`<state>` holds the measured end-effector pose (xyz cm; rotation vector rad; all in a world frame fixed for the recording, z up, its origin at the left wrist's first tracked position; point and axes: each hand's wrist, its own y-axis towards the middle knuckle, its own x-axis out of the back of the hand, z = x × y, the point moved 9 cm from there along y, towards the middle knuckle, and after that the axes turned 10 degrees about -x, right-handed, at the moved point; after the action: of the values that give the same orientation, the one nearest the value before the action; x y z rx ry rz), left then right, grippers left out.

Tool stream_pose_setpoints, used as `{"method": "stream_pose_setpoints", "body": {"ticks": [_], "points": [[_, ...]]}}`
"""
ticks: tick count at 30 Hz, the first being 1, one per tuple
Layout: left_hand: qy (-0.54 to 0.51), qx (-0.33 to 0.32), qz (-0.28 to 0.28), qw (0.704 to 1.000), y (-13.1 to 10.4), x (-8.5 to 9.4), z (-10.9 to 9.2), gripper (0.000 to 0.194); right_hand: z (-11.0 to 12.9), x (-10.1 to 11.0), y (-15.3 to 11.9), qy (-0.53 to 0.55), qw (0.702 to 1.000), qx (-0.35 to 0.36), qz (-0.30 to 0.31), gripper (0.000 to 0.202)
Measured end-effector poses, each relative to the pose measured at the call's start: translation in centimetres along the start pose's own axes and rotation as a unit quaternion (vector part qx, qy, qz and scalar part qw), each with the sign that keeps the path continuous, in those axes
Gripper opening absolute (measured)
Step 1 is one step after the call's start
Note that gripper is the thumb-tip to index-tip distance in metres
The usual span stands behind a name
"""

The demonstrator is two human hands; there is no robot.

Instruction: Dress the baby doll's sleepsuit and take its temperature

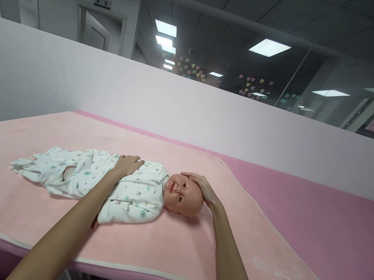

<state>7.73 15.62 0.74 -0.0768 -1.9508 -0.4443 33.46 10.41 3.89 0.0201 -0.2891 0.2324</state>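
Doll (176, 195) in printed outfit (137, 197) under left hand (128, 166), head (192, 201) against right hand (203, 186)

We see a smooth, faintly shiny plastic-looking doll (187, 197) in soft, wrinkled printed cloth clothes (135, 196), a matt, fuzzy cloth blanket (169, 251), a smooth pink surface (330, 219) beneath it, and a smooth, matt white wall (191, 110).

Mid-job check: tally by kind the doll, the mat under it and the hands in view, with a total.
Doll: 1
Mat: 1
Hands: 2 (left hand, right hand, both touching the doll)
Total: 4
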Motion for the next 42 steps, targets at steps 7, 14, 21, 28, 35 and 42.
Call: {"method": "stream_pose_setpoints", "body": {"ticks": [7, 14, 21, 28, 35, 42], "points": [[0.002, -0.001, -0.003, 1.000, 0.0, 0.0, 0.0, 0.044, -0.4, 0.3, 0.2, 0.010, 1.000, -0.005, -0.009, 0.028], [0.001, -0.002, -0.005, 1.000, -0.1, 0.1, -0.1, 0.045, -0.5, 0.3, 0.3, 0.017, 1.000, -0.003, -0.015, 0.029], [-0.005, -0.004, 0.007, 1.000, -0.1, -0.1, 0.0, 0.047, -0.1, 0.1, -0.1, 0.020, 1.000, 0.002, -0.002, 0.036], [-0.014, 0.004, 0.041, 0.999, 0.1, -0.9, 0.6, 0.050, -0.3, 0.2, 0.3, 0.028, 1.000, 0.007, -0.009, 0.030], [-0.028, 0.011, 0.026, 0.999, -0.3, -0.4, 0.6, 0.052, -0.7, 0.1, 0.4, 0.037, 0.999, -0.006, -0.003, 0.031], [-0.214, -0.140, -0.082, 0.963, -1.6, 2.2, -3.4, 0.044, -0.4, 1.3, 0.6, 0.115, 0.991, 0.061, -0.033, 0.031]]}}
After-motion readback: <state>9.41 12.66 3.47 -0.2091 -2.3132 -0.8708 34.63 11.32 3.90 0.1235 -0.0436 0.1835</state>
